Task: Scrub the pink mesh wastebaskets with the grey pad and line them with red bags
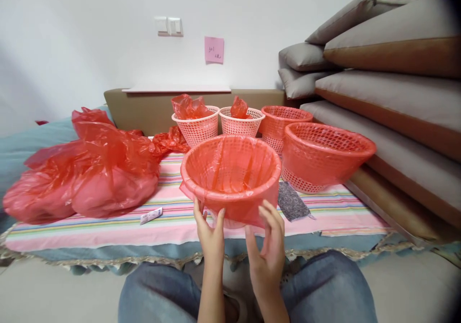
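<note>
fingers apart, left hand and right hand seemingly fit thin red plastic bag over round pink mesh basket, needing even tension.

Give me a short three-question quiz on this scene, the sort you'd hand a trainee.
1. Multiple choice: which thing are both hands at?
A) A stack of grey and brown cushions
B) The front round basket lined with translucent red plastic
C) A dark grey rectangular cloth

2. True or false: the square pink paper note is on the wall, right of the white plastic switches.

3. Count: how many pale pink mesh baskets at the back have bunched red plastic sticking up out of them?

Key: 1) B. 2) True. 3) Two.
</note>
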The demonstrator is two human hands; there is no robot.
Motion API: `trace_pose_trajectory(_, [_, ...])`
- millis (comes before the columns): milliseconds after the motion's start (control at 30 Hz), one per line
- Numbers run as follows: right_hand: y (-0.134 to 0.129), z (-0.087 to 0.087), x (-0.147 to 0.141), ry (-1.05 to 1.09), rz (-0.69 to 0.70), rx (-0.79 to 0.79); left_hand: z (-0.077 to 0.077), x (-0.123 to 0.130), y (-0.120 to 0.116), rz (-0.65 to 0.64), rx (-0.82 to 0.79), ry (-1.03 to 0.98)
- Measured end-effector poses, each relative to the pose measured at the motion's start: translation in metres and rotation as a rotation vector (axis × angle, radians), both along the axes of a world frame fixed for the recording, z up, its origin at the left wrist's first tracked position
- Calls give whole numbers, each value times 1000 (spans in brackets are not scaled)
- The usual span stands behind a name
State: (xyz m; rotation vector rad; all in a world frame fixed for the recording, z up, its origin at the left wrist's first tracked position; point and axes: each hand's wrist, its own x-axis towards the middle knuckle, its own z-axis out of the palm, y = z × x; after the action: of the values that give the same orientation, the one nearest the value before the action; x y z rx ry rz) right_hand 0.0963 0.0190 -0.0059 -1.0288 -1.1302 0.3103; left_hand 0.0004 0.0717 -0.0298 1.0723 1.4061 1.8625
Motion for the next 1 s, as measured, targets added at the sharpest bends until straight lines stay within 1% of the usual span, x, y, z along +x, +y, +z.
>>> trace_pose_trajectory(67, [9,-19,-3,-138,-88,2,-5,-3,4,-32,-8,1])
trace_pose_trajectory(100, [13,-30,-5,-194,-90,-16,-8,-5,5,-40,-18,4])
trace_pose_trajectory(167, [21,-52,-8,-261,-47,-70,-13,-7,7,-48,-38,12])
trace_pose_trajectory(233, [26,-69,-11,-255,-19,-114,-15,-9,6,-57,-52,16])
trace_pose_trajectory(300, [28,-80,-12,-216,-19,-132,-12,-11,1,-43,-51,19])
trace_pose_trajectory(333, [28,-82,-12,-206,-20,-133,-8,-11,-3,-19,-35,33])
trace_pose_trajectory(400, [27,-82,-9,-205,-30,-121,5,-11,-13,64,49,101])
trace_pose_trajectory(467, [25,-73,-2,-229,-64,-88,23,-13,-22,165,194,205])
trace_pose_trajectory(533, [22,-57,9,-280,-157,-1,42,-18,-26,197,349,332])
trace_pose_trajectory(600, [19,-34,22,-356,-275,128,59,-26,-25,113,466,519])
trace_pose_trajectory(667, [18,-6,34,-445,-341,247,70,-37,-21,12,501,684])
trace_pose_trajectory(700, [19,8,40,-506,-329,285,73,-42,-19,-23,495,736])
trace_pose_trajectory(767, [21,31,47,-660,-245,308,76,-50,-15,-87,470,801])
trace_pose_trajectory(833, [26,46,52,-811,-163,298,75,-54,-14,-145,472,869])
trace_pose_trajectory(867, [28,50,53,-862,-138,298,73,-54,-14,-164,485,913])
trace_pose_trajectory(933, [33,52,54,-910,-119,336,69,-52,-14,-166,527,986])
trace_pose_trajectory(1000, [38,51,53,-920,-115,398,64,-49,-12,-142,556,982])
